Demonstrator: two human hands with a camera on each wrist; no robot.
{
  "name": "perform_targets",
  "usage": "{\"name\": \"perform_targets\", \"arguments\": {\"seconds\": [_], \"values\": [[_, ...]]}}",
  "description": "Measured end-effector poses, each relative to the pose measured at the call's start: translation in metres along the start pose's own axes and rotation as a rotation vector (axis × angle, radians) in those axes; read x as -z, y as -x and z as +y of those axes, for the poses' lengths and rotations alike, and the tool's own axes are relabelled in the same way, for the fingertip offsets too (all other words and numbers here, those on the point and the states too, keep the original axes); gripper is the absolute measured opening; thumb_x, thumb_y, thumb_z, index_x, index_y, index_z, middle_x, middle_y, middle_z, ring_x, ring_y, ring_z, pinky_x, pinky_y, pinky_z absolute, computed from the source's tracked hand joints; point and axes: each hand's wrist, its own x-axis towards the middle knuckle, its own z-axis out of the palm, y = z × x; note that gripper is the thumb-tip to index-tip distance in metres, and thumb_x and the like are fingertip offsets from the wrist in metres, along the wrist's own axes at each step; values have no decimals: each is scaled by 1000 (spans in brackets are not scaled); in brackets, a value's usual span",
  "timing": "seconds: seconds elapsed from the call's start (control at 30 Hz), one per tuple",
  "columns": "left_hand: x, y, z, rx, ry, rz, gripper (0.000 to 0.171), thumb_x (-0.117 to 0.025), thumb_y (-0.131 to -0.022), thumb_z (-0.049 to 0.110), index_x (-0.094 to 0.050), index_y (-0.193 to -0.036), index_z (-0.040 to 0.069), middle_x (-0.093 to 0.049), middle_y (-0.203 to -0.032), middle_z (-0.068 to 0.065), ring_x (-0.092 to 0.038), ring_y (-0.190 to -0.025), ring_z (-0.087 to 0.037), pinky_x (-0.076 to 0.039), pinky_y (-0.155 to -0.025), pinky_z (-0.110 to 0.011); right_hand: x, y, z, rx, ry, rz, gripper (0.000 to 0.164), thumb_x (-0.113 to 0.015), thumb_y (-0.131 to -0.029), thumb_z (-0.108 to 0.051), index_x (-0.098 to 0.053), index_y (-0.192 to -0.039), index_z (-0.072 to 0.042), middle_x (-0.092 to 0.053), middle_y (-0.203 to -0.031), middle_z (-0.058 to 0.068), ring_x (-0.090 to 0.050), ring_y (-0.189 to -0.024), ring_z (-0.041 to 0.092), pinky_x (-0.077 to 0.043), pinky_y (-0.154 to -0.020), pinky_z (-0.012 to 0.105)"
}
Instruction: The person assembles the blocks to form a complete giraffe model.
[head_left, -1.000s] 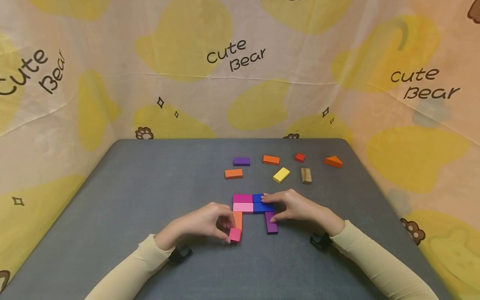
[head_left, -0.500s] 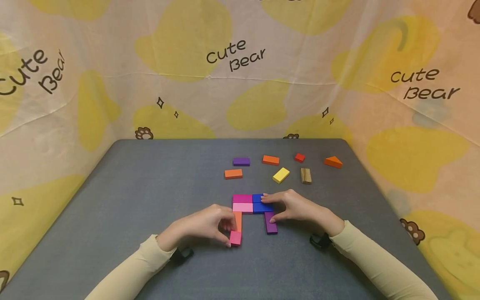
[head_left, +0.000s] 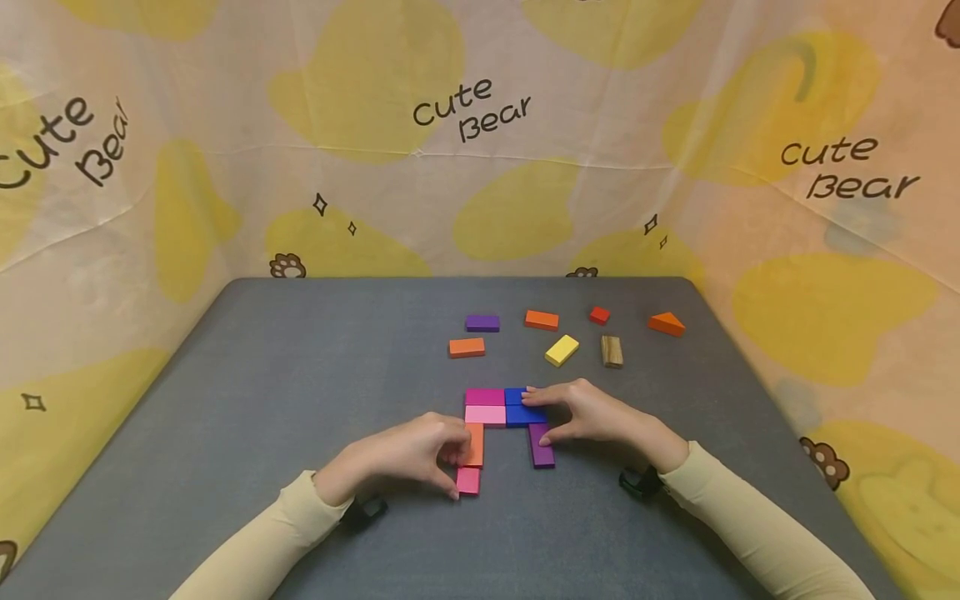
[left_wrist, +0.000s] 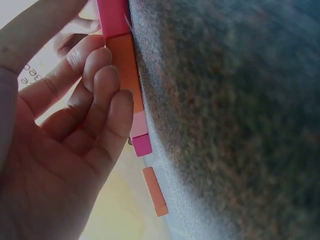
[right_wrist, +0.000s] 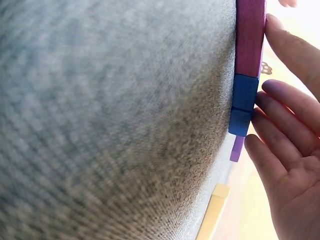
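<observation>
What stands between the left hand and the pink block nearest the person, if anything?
Nothing visible. The left hand is beside that pink block, thumb at its near left corner; an orange block lies at its far end, not in between.

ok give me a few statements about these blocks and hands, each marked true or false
1. The right hand is at the blue blocks. True.
2. The hot pink block lies at the near end of the orange block beside the left hand. True.
3. The yellow block lies between the hands. False: the yellow block lies beyond both.
4. The triangular block is blue. False: the triangular block is orange.
</observation>
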Motion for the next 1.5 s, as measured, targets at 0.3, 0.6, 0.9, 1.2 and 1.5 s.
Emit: {"name": "perform_targets", "arguments": {"seconds": [0.3,0.6,0.9,1.2,1.5], "values": [[0,2,-2,-32,-11,26,32,-87,-66,29,-60,-76,16,-55,-70,6,-51,-63,-2,-43,-56,-13,-1,0,2,18,5,9,63,-75,-78,-41,-57,-133,-15,-53,-139,3,-48,-130,18,-42,-102,39],[-1,1,1,-1,9,-18,24,-84,-70,29,-63,-73,18,-56,-68,9,-50,-60,3,-45,-55,-14,-1,0,3,22,6,12,63,-76,-78,-39,-57,-133,-15,-53,-139,3,-48,-130,17,-42,-103,39],[-3,-1,0,-2,2,-19,23,-83,-72,31,-63,-71,19,-55,-66,10,-48,-58,5,-44,-53,-13,-1,0,3,25,2,14,63,-76,-78,-38,-57,-133,-15,-53,-139,3,-48,-130,17,-42,-103,39],[-4,-1,-2,0,-17,-7,24,-82,-73,33,-61,-69,22,-52,-64,13,-47,-57,4,-42,-52,-13,-1,0,3,27,14,16,63,-77,-78,-38,-57,-133,-15,-53,-139,3,-48,-130,17,-42,-103,39],[-5,-2,-3,0,-25,-8,26,-81,-74,34,-59,-66,23,-50,-62,15,-45,-55,4,-40,-50,-14,-1,-1,1,15,10,10,63,-76,-78,-38,-57,-133,-15,-52,-139,3,-48,-130,18,-42,-103,39]]}}
